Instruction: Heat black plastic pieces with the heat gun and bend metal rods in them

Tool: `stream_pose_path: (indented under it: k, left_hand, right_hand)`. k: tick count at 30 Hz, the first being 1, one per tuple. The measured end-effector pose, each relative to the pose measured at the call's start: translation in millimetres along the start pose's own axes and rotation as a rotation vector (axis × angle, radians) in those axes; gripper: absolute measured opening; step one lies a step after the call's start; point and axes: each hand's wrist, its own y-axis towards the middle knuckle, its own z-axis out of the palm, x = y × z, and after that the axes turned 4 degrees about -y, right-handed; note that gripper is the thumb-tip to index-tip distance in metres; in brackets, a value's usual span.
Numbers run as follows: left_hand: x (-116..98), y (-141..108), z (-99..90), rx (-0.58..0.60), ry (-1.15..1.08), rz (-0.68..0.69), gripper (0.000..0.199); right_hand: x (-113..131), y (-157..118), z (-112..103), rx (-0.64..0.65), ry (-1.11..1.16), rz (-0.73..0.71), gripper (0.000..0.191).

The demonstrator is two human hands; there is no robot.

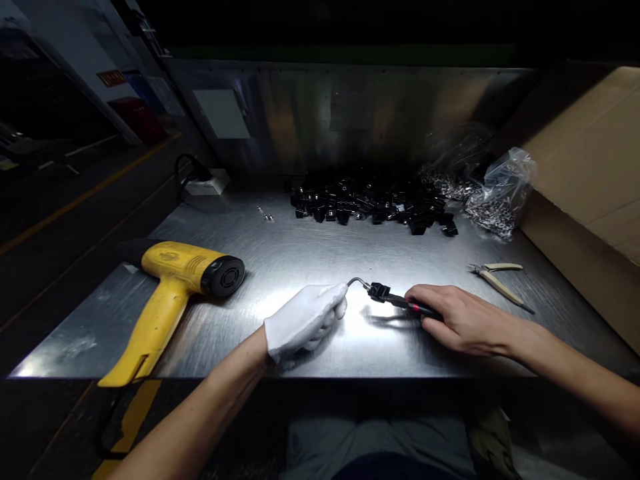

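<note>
In a white glove, my left hand (311,319) is closed, pinching a thin bent metal rod (357,280). The rod's far end meets a small black block-shaped part (379,291) just above the table. My bare right hand (457,317) is wrapped round a black-handled tool (423,310) with a red band. That tool's dark front end reaches the black part from the right; I cannot tell how it engages it. Further back lies a pile of similar black parts (370,200) with some metal bits among them.
A yellow heat gun (173,280) lies left on the metal table (320,247). Cutting pliers (500,280) with cream handles lie right. Behind them are plastic bags of small metal pieces (495,203) and a cardboard box (585,153). A power strip (209,183) sits back left, and loose metal pieces (267,217) lie nearby.
</note>
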Motion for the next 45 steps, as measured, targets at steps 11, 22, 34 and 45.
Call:
stream_pose_path:
  k: [11,22,34,45]
  left_hand:
    - [7.8,0.0,22.2,0.105,-0.247,0.023,0.041]
    - [15.6,29.2,53.5,0.081,-0.521,0.068,0.040]
    - [14.4,41.7,66.3,-0.130,-0.732,0.216,0.039]
    - [5.5,31.0,53.8,-0.127,-0.704,0.170,0.037]
  right_hand:
    - [5.0,5.5,7.1,-0.046,-0.026,0.052,0.022]
    - [7.1,7.5,6.2,-0.095,-0.043,0.132,0.015]
    - [10.4,11.2,3.2,-0.057,-0.090,0.243,0.007]
    - [7.8,-54.6,-5.7,-0.208,0.057,0.331,0.013]
